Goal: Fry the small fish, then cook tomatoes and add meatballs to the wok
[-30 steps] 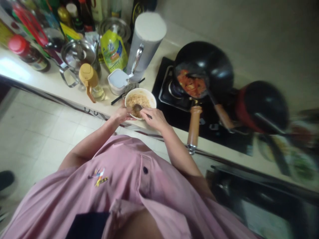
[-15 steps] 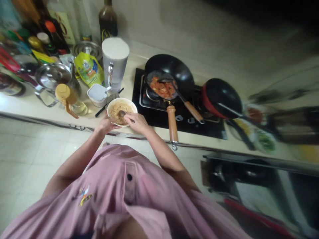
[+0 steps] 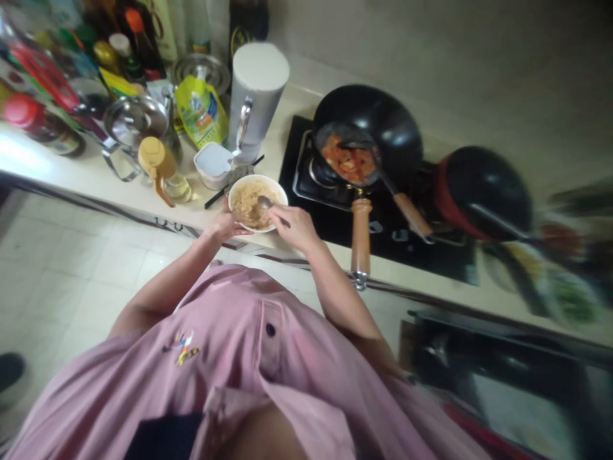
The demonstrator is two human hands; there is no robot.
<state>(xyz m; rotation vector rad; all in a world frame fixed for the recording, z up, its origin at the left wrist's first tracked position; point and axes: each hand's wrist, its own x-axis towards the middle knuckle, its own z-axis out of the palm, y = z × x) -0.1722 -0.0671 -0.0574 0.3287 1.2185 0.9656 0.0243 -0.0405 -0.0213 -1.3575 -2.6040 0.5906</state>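
Note:
My left hand (image 3: 226, 225) grips a white bowl (image 3: 283, 189) by its left side and underside, at the counter's front edge. Inside the bowl lies a pale brown, lumpy mixture (image 3: 249, 201). A metal spoon (image 3: 264, 202) is pinched in my right hand (image 3: 294, 227), its head in the mixture and its handle end sticking out past my fingers. Just left of the bowl stands a small white lidded container (image 3: 213, 165), with dark chopsticks (image 3: 221, 193) lying beside it.
On the stove, a black wok (image 3: 383, 121) holds red-orange food (image 3: 347, 160) and a spatula with a wooden handle (image 3: 412, 214). The wok's wooden handle (image 3: 361, 236) juts over the front edge. A red pan (image 3: 460, 198) sits further right. A pitcher (image 3: 256, 102) and oil bottle (image 3: 160, 166) stand left.
The whole view has shifted, so the counter and hands appear further right. The spoon head shows more clearly, turned within the mixture. Both hands keep their holds.

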